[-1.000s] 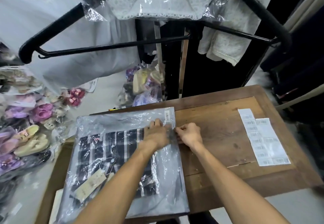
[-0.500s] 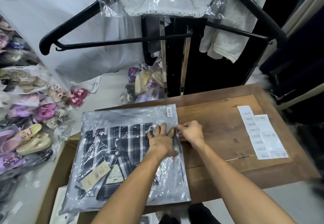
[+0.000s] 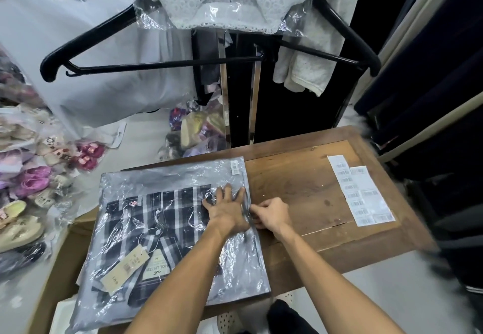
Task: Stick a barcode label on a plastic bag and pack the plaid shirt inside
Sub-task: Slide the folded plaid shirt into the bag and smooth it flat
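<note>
A clear plastic bag (image 3: 230, 265) lies flat on the wooden table (image 3: 308, 184), with the dark plaid shirt (image 3: 156, 218) inside it and paper tags showing near its collar. A barcode label (image 3: 234, 167) is stuck at the bag's far right corner. My left hand (image 3: 226, 211) presses flat on the bag, fingers spread, near its right edge. My right hand (image 3: 271, 214) pinches that right edge of the bag just beside the left hand.
A sheet of barcode labels (image 3: 362, 192) lies on the table's right side. Black hangers (image 3: 156, 64) with bagged clothes hang above the far edge. Bagged slippers (image 3: 28, 184) pile at the left. A cardboard box (image 3: 60, 263) sits under the bag's left part.
The bag with the shirt has slid slightly toward me and flattened. My left hand moved a little down the right edge; my right hand stays pinching the edge.
</note>
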A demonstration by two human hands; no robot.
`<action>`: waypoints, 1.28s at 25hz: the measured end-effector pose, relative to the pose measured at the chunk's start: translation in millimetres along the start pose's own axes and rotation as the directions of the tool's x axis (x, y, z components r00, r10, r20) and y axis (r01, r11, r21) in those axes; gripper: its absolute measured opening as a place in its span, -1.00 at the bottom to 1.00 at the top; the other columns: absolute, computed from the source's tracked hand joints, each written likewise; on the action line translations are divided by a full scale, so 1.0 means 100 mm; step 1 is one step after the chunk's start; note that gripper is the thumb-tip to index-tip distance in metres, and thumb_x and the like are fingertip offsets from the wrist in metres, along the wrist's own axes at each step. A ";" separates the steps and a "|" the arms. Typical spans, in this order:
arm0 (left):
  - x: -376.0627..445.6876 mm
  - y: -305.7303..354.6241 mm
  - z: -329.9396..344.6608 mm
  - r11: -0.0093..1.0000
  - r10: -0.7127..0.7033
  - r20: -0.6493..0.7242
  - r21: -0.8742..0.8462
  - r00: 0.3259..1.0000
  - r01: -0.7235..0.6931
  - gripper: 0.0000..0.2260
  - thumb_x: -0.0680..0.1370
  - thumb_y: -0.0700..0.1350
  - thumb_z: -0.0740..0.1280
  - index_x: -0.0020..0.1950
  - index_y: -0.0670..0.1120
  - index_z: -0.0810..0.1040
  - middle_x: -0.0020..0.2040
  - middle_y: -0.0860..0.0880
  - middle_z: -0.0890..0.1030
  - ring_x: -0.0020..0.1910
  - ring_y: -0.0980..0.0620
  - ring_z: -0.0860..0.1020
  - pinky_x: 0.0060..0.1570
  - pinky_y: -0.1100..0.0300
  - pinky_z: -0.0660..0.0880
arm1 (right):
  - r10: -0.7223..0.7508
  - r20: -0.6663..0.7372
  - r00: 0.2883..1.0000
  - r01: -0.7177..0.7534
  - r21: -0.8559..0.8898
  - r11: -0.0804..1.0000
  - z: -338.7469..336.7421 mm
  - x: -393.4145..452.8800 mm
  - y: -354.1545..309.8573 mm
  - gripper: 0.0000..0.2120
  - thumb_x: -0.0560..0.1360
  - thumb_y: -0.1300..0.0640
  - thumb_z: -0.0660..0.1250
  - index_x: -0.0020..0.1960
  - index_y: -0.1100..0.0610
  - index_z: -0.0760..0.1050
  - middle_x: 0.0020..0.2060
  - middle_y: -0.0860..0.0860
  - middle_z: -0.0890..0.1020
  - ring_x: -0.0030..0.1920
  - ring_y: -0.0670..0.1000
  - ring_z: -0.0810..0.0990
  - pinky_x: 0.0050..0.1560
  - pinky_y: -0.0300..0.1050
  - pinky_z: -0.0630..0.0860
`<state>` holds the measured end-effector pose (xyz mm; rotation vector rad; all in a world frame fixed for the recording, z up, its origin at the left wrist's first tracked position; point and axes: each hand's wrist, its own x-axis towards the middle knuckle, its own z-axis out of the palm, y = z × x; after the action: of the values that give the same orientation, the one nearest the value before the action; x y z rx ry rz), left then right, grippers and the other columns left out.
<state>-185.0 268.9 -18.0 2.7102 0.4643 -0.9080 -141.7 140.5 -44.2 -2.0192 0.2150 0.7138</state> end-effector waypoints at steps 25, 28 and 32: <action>-0.41 -0.05 0.26 1.000 0.010 -0.002 0.015 1.000 -0.010 0.14 0.28 0.39 0.47 0.62 0.26 -0.23 0.65 -0.16 -0.19 0.62 -0.27 -0.21 0.39 -0.60 -0.13 | -0.127 0.101 0.987 0.153 -0.328 0.932 -0.10 -0.26 0.09 -0.74 0.42 0.03 0.39 -0.38 0.14 0.64 -0.41 0.09 0.73 -0.32 0.05 0.75 -0.06 0.06 0.71; -0.39 -0.04 0.24 1.000 0.008 0.006 0.023 1.000 -0.008 0.14 0.28 0.39 0.46 0.62 0.26 -0.24 0.65 -0.17 -0.20 0.62 -0.27 -0.21 0.40 -0.59 -0.12 | -0.117 0.113 0.987 0.149 -0.340 0.928 -0.13 -0.31 0.18 -0.76 0.36 -0.01 0.38 -0.34 0.14 0.67 -0.41 0.05 0.73 -0.25 0.08 0.76 -0.03 0.08 0.71; -0.40 -0.02 0.25 1.000 -0.003 0.005 0.026 1.000 0.003 0.11 0.31 0.34 0.47 0.61 0.28 -0.24 0.65 -0.16 -0.20 0.62 -0.26 -0.21 0.41 -0.57 -0.14 | -0.128 0.120 0.984 0.167 -0.414 0.895 -0.16 -0.46 0.24 -0.74 0.41 0.03 0.37 -0.34 0.13 0.71 -0.43 0.07 0.72 -0.29 0.04 0.74 -0.04 -0.08 0.68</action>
<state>-229.8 253.9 -13.1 2.7308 0.4592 -0.9283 -183.1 108.2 -29.8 -2.3755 -0.1629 0.8033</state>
